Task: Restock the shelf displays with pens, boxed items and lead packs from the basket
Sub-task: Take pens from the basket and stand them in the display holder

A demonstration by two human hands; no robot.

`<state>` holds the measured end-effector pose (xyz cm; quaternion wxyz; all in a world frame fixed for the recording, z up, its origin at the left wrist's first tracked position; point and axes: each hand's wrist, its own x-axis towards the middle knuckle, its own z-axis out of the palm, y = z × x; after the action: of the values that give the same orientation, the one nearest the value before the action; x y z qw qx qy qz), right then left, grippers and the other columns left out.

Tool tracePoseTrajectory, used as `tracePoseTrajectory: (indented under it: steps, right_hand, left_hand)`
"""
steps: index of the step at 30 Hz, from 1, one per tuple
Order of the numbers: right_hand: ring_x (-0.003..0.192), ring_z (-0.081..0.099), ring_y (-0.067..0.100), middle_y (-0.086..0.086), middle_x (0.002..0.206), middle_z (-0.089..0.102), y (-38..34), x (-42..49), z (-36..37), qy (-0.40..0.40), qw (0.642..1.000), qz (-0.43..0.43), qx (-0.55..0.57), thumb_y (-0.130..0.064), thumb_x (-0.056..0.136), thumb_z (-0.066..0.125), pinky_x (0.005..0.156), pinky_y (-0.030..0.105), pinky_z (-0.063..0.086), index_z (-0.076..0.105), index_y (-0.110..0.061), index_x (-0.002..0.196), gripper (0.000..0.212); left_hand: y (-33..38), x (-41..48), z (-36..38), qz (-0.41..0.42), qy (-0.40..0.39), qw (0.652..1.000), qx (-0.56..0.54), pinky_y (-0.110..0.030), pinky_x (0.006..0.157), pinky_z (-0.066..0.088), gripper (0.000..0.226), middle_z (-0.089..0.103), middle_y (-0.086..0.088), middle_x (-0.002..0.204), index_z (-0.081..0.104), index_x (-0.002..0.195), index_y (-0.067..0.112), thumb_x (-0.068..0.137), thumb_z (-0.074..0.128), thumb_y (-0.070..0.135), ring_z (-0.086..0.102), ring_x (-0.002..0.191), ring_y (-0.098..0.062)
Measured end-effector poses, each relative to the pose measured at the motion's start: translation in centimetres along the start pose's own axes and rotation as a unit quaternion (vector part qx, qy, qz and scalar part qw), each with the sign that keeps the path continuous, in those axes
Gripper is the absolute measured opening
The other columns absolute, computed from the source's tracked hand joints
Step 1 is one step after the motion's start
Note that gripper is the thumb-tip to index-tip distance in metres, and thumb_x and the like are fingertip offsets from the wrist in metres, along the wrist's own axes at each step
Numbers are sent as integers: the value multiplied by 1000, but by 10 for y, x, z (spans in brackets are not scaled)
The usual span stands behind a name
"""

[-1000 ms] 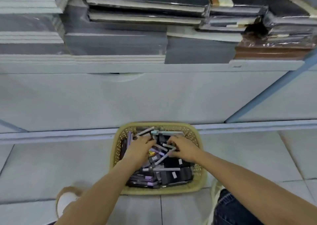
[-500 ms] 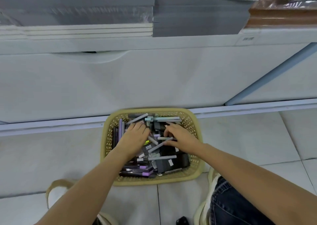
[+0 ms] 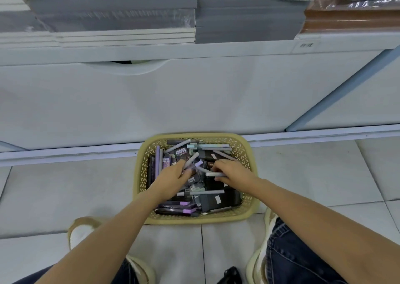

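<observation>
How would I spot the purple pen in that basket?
Find the yellow basket on the floor below the white shelf. Look along its left inner wall, just left of the left hand. The purple pen lies there pointing straight away from the person, unlike the grey pens criss-crossed in the middle.

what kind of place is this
Probably a stationery shop: stacked notebooks fill a labelled shelf, and a yellow basket of pens and boxed items sits on the tiled floor below.

left hand [image 3: 171, 175], right hand [image 3: 233, 172], both gripping pens [image 3: 192, 158]
</observation>
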<state>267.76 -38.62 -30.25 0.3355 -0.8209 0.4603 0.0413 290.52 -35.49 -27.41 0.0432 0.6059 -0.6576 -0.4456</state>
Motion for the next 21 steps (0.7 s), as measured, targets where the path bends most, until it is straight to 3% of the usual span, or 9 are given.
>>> tracePoseTrajectory:
  steps: [4,6,7,9,12,15,18,21]
  right_hand:
    - [90,55,13,1,101,63,-3,1,-16,-35,998,-4,52,-27,90,66,79,26,41,67,-14,107,22]
    - [84,58,4,-8,94,63,-7,3,-30,-73,993,-3,95,-26,87,70,73,15,42,71,-17,104,19]
    - [77,57,-2,-13,88,62,-10,3,-35,-89,989,-1,122,-24,87,71,68,11,42,72,-18,102,16]
    - [66,56,-5,-17,78,62,-17,5,-41,-101,978,1,182,-23,86,72,61,11,42,72,-21,96,10]
    - [75,63,-1,-16,84,67,-27,9,-46,-86,961,25,263,-29,86,72,69,16,48,69,-30,89,4]
    - [75,62,-7,-16,85,67,-32,12,-42,-28,946,32,321,-27,87,70,69,14,48,66,-33,92,9]
    - [65,60,0,-9,77,65,-28,7,-29,36,952,58,299,-31,85,73,62,15,47,63,-23,88,13]
    - [71,63,12,-3,81,67,-20,-5,-8,-62,984,71,149,-39,79,77,64,26,52,63,-20,90,27]
  left_hand:
    - [1,-3,0,10,112,993,-16,-27,58,40,34,54,4,75,48,77,22,90,56,52,48,61,-13]
    - [5,-1,-8,33,145,988,48,-30,69,48,30,57,8,96,56,88,28,82,64,57,56,75,-12]
    - [6,0,-11,39,128,987,88,-30,72,50,34,55,10,102,59,95,30,80,65,60,57,80,-11]
    - [7,1,-12,42,57,991,113,-24,64,49,36,61,10,90,62,90,29,79,64,63,57,70,-7]
    - [3,-4,0,46,-32,998,-34,-22,55,50,24,67,1,64,68,81,23,83,71,46,58,51,-5]
    - [-4,-11,9,43,-17,989,-144,-22,51,46,19,61,3,54,66,80,19,93,63,32,52,45,-5]
    - [-15,-16,7,-2,21,981,-192,-27,55,47,19,59,1,52,63,90,21,99,52,33,50,45,-8]
    - [-26,-20,6,-17,21,978,-207,-31,63,49,19,55,1,48,64,103,23,102,46,31,56,50,-12]
